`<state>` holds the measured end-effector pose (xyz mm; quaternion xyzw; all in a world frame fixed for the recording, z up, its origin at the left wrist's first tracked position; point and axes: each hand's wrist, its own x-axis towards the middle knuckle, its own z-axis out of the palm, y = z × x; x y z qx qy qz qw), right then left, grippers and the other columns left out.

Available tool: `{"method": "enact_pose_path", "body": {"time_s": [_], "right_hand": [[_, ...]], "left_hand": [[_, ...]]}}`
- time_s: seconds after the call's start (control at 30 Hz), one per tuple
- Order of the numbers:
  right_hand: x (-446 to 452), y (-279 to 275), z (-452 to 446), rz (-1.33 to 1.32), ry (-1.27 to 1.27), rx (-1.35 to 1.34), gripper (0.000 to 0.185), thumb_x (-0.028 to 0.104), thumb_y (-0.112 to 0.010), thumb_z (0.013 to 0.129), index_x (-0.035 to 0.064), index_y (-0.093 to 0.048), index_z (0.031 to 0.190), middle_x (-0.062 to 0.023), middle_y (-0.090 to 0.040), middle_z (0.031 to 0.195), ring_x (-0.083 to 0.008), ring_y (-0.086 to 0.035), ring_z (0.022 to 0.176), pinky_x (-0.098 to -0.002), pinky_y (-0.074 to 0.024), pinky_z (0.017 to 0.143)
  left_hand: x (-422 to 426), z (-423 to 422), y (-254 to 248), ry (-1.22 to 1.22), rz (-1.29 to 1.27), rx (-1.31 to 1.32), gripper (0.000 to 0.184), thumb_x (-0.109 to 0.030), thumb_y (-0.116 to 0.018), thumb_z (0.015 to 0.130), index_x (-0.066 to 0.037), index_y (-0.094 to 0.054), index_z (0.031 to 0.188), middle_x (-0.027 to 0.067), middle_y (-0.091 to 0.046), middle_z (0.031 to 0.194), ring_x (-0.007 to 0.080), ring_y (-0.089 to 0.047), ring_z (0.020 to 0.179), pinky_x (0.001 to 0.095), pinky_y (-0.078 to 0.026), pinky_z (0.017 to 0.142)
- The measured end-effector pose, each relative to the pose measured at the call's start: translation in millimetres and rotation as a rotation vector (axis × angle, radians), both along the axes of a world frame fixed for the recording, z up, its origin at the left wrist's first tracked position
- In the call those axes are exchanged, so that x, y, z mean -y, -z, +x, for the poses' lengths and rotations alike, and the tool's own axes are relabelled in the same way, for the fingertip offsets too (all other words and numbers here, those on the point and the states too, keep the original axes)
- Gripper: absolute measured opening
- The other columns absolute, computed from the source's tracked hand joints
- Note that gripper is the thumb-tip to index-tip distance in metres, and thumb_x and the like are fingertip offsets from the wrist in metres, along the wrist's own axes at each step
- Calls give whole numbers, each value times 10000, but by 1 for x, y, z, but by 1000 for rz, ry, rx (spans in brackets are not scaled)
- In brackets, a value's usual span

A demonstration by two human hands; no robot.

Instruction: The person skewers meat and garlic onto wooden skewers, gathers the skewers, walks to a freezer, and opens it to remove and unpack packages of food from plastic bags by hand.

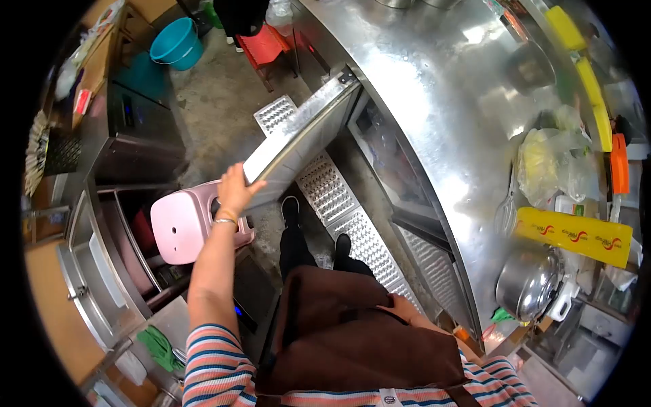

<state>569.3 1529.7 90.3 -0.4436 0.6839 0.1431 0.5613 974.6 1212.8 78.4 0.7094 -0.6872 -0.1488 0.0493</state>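
My left hand (236, 191) is closed on the free edge of an open metal door (298, 132), hinged under the steel counter. A bracelet circles that wrist. Behind the door, the compartment (393, 156) stands exposed, with blurry contents. Just below and left of my left hand is a pink plastic stool (180, 227). My right hand (405, 308) rests low beside the brown apron (339, 332), its fingers partly hidden, and I cannot make out whether it holds anything.
The steel counter (420, 61) curves along the right, bearing a pot (525, 281), plastic bags (553, 163) and a yellow packet (573, 236). Perforated metal plates (363, 237) lie by my feet. Farther off are a teal bucket (178, 44), a red stool (261, 47) and a person's dark clothing (241, 15).
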Motion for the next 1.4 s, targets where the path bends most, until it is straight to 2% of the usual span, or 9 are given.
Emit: {"method": "enact_pose_path", "body": {"time_s": [0.13,0.27,0.33,0.47,0.57,0.8,0.97,1.07,1.4], "right_hand": [[16,4,19,22,14,-40,622,495,-657,730,-28,-546,1048,-235,-580,1021,-352,-559,972,-393,-442,841],[16,7,47,-655,40,145,350,339,-605,830,26,-564,982,-182,-591,919,-342,-561,884,-376,-442,798],[34,-19,60,82,313,76,327,312,-584,849,27,-563,1008,-168,-569,1026,-307,-538,975,-356,-423,837],[-99,0,35,494,946,745,378,241,-522,891,20,-512,1198,-114,-557,1159,-212,-515,1055,-302,-398,903],[-81,-35,22,711,947,740,381,235,-523,890,26,-507,1208,-118,-549,1171,-216,-506,1070,-302,-391,912],[-49,-12,-13,787,710,703,391,219,-525,886,41,-497,1233,-127,-530,1201,-224,-485,1106,-305,-373,932],[31,46,-21,879,544,593,429,249,-554,867,42,-493,1239,-156,-553,1158,-222,-515,1078,-302,-386,918],[104,112,-4,462,-231,491,381,288,-583,848,31,-550,1127,-139,-602,1021,-211,-568,954,-292,-425,837],[286,306,32,-257,-75,542,311,334,-627,806,63,-533,925,-71,-583,778,-200,-562,721,-316,-445,664]], "left_hand": [[54,45,-10,164,-39,-20,765,-431,-751,596,-148,-458,1244,92,-548,1091,297,-508,994,405,-390,855],[100,73,-11,265,-120,-59,745,-262,-771,594,-161,-449,1258,72,-521,1184,287,-479,1081,391,-364,902],[107,65,-22,224,-56,-80,698,-182,-751,633,-160,-447,1260,116,-479,1240,308,-448,1133,397,-345,935],[64,26,-32,273,-370,-95,549,-24,-673,692,-37,-463,1199,188,-441,1228,358,-438,1122,444,-322,967],[-46,14,-2,439,595,-214,591,-322,-731,679,-30,-501,1138,176,-482,1203,357,-482,1095,422,-419,897],[-141,-1,5,421,654,-347,359,-274,-626,806,-17,-543,1043,166,-580,991,326,-553,965,402,-449,807],[-127,-11,21,725,1461,-727,253,-288,-593,817,-56,-576,915,152,-606,821,324,-593,780,399,-463,704],[-66,-54,80,1256,1386,-494,287,-337,-578,821,-75,-575,939,142,-609,808,312,-594,778,395,-458,680],[112,-232,209,1016,-196,-752,347,-66,-665,690,-37,-553,1017,129,-519,1074,301,-545,948,377,-461,796]]}}
